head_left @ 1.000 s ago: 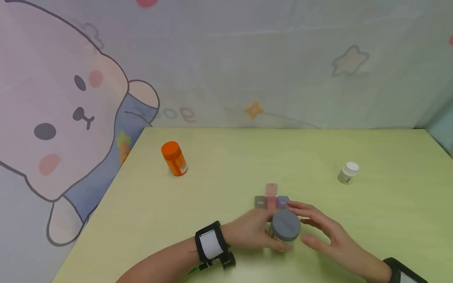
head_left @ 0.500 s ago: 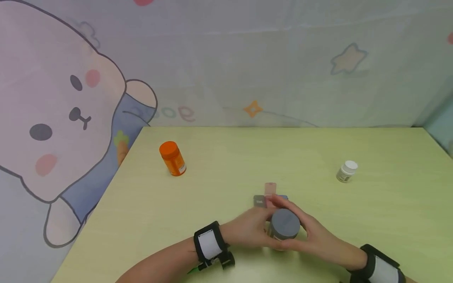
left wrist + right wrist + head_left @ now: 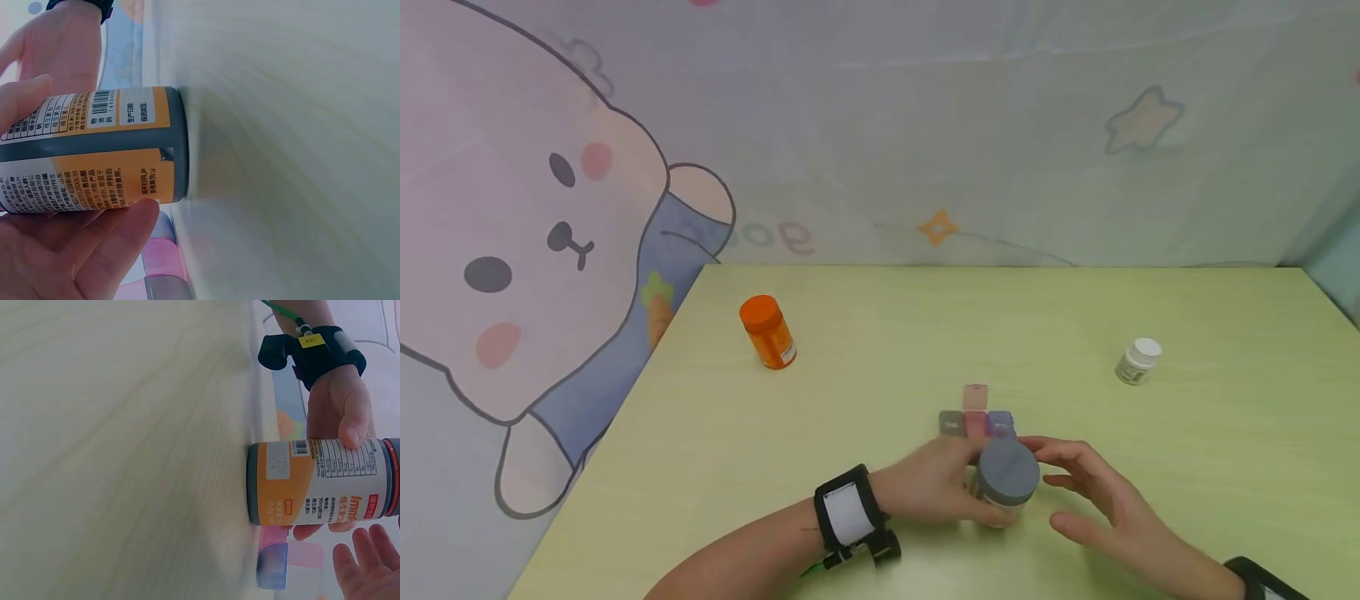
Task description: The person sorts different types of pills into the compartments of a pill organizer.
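Observation:
My left hand (image 3: 934, 487) grips a supplement bottle (image 3: 1008, 473) with a dark grey lid, which stands upright on the table. In the left wrist view, the thumb and fingers hold the bottle (image 3: 94, 153) from both sides; its label is orange and white. To the right of the bottle, my right hand (image 3: 1112, 504) is open, fingers loosely bent, fingertips close to the lid. Right behind the bottle lies a small pill organizer (image 3: 976, 425) with grey, pink and blue compartments. Its pink flap (image 3: 975, 397) is raised; the hand and bottle hide the front part.
An orange bottle (image 3: 768, 333) stands at the back left of the pale yellow-green table (image 3: 880, 333). A small white bottle (image 3: 1138, 361) stands toward the right. Behind the table hangs a printed curtain (image 3: 880, 142).
Half a second ago my right hand was around the bottle's lid; it has drawn back to the right and its fingers have opened. The left hand and bottle have stayed in place.

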`<move>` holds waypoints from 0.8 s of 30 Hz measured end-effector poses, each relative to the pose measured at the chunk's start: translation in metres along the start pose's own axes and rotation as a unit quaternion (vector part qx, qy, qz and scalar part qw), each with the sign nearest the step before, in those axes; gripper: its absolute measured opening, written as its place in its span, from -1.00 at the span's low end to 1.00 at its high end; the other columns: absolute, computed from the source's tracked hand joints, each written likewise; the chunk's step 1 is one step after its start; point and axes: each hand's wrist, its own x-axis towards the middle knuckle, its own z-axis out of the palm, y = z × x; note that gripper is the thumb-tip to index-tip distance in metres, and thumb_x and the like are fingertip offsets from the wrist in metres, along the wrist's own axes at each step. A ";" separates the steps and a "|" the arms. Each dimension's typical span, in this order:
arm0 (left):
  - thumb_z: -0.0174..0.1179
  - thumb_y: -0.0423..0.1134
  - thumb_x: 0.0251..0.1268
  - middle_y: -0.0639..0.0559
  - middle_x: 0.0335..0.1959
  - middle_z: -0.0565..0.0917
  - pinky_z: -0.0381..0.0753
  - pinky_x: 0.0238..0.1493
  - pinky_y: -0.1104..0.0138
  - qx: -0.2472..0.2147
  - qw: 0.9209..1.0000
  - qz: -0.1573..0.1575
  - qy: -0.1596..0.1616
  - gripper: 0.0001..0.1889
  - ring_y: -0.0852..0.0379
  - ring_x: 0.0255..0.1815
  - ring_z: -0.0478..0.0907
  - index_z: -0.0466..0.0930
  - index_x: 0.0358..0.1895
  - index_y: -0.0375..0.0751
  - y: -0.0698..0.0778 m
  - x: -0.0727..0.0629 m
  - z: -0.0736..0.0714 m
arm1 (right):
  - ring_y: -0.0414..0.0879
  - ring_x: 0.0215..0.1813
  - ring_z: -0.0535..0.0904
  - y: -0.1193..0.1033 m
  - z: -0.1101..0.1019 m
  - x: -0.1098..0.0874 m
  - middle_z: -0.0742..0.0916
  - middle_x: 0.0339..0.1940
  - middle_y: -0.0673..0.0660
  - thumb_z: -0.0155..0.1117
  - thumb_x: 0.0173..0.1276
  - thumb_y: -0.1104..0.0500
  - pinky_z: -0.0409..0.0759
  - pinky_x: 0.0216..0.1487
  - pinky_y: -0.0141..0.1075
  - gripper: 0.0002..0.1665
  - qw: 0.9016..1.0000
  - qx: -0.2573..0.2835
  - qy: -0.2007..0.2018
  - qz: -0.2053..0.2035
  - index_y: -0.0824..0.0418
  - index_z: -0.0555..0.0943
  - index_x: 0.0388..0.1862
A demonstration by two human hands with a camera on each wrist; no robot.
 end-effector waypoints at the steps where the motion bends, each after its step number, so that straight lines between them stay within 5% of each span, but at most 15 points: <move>1: 0.44 -0.11 0.12 0.31 -0.13 0.60 0.43 -0.04 0.54 0.000 1.000 0.001 0.001 -0.48 0.44 -0.12 0.46 0.49 0.13 -0.10 0.000 0.000 0.000 | -0.07 0.41 0.27 0.000 0.001 0.000 0.36 0.40 0.32 0.08 0.14 0.69 0.37 0.21 -0.37 -0.29 1.000 -0.003 -0.005 -0.007 0.47 0.24 0.30; 4: 0.44 -0.09 0.12 0.32 -0.12 0.60 0.43 -0.04 0.54 0.004 1.000 0.002 0.003 -0.48 0.45 -0.12 0.46 0.49 0.13 -0.09 0.000 0.001 -0.001 | -0.06 0.46 0.19 -0.002 0.005 0.002 0.30 0.43 0.37 0.15 0.13 0.65 0.31 0.26 -0.39 -0.17 0.999 -0.031 -0.017 -0.011 0.46 0.17 0.40; 11: 0.45 -0.12 0.10 0.30 -0.06 0.60 0.42 -0.02 0.53 0.016 1.000 0.018 0.009 -0.48 0.46 -0.06 0.45 0.49 0.13 -0.09 -0.002 -0.001 -0.003 | -0.20 0.51 0.06 -0.008 0.020 0.020 0.21 0.53 0.11 0.36 0.24 0.36 0.12 0.29 -0.50 0.02 0.992 -0.087 -0.031 0.086 0.10 0.03 0.56; 18: 0.43 -0.15 0.13 0.25 -0.07 0.61 0.40 -0.01 0.56 0.040 0.999 0.030 0.008 -0.54 0.46 -0.07 0.44 0.52 0.08 -0.13 -0.004 -0.001 -0.001 | -0.20 0.48 0.13 0.004 0.026 0.035 0.30 0.48 0.21 0.41 0.22 0.34 0.11 0.30 -0.51 -0.01 0.994 -0.068 -0.008 0.087 0.15 0.11 0.54; 24: 0.42 -0.13 0.15 0.30 -0.09 0.60 0.42 -0.04 0.56 0.029 0.999 0.027 0.007 -0.55 0.47 -0.10 0.44 0.52 0.09 -0.09 -0.004 0.000 0.000 | -0.22 0.41 0.25 0.011 0.012 0.036 0.37 0.43 0.16 0.59 0.01 0.23 0.25 0.25 -0.45 0.12 0.987 -0.150 0.006 0.066 0.13 0.17 0.51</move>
